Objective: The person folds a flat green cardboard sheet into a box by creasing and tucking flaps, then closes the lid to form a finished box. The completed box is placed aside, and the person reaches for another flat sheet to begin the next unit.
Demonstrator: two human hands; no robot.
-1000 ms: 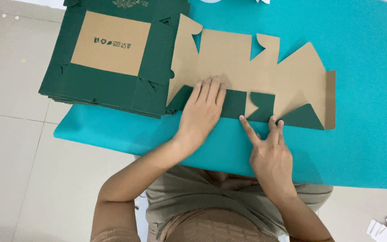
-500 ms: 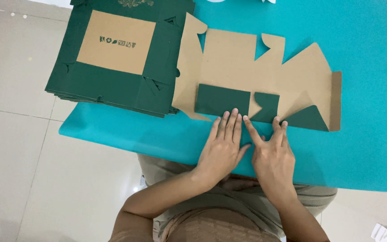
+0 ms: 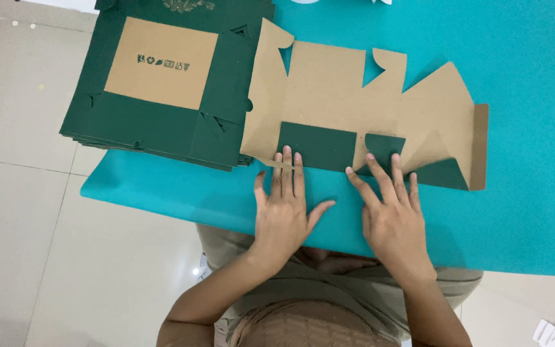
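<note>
Since the earlier frame both hands moved apart. The left hand [image 3: 285, 209] and right hand [image 3: 393, 212] lie flat, fingers spread, fingertips pressing the near edge of the flat brown-and-green cardboard box blank [image 3: 354, 103] on the turquoise table [image 3: 528, 193], beside a stack of dark green flattened cardboard boxes [image 3: 162, 122].

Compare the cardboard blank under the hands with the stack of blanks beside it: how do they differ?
The single blank lies alone, mostly brown side up, with folded green flaps along its near edge; the stack shows mostly green with a brown square panel. Both the left hand and right hand press fingertips on the single blank; the stack is untouched and overhangs the teal table. Both lie flat.
</note>
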